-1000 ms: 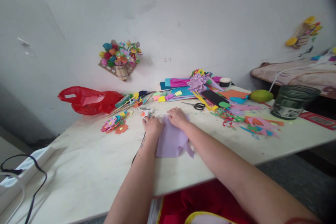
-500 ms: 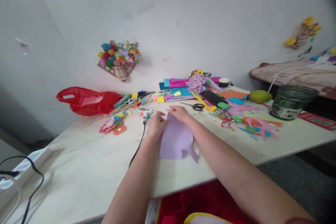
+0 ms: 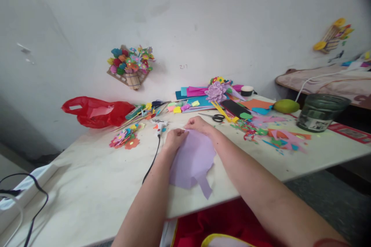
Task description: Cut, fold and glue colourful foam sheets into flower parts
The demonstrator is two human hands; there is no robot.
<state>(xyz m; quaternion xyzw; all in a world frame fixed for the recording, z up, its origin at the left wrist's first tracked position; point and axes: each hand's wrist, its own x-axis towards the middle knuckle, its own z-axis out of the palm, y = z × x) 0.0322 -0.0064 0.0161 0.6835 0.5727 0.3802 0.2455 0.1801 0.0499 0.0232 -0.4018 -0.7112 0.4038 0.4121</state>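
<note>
A light purple sheet [image 3: 193, 158] with a ragged lower right edge and a dangling strip lies over the table between my forearms. Its top edge is pinched by my left hand [image 3: 176, 138] at the upper left corner. My right hand [image 3: 197, 124] grips the same edge just beside it, fingertips close to those of my left. Left of my left hand rests a white glue gun [image 3: 159, 128] with a black cord. Black scissors [image 3: 218, 117] lie beyond my right hand.
Foam flowers [image 3: 124, 137] and a red plastic bag [image 3: 98, 112] are on the left. Colored scraps [image 3: 286, 139], a phone [image 3: 232, 108], a green fruit [image 3: 286, 105] and a glass jar [image 3: 321, 114] stand or lie right. A white power strip [image 3: 27, 189] sits at the left edge.
The purple sheet has turned, its lower end swinging left and nearer to me. My left hand has moved slightly down, its fingers now closer together on the edge.
</note>
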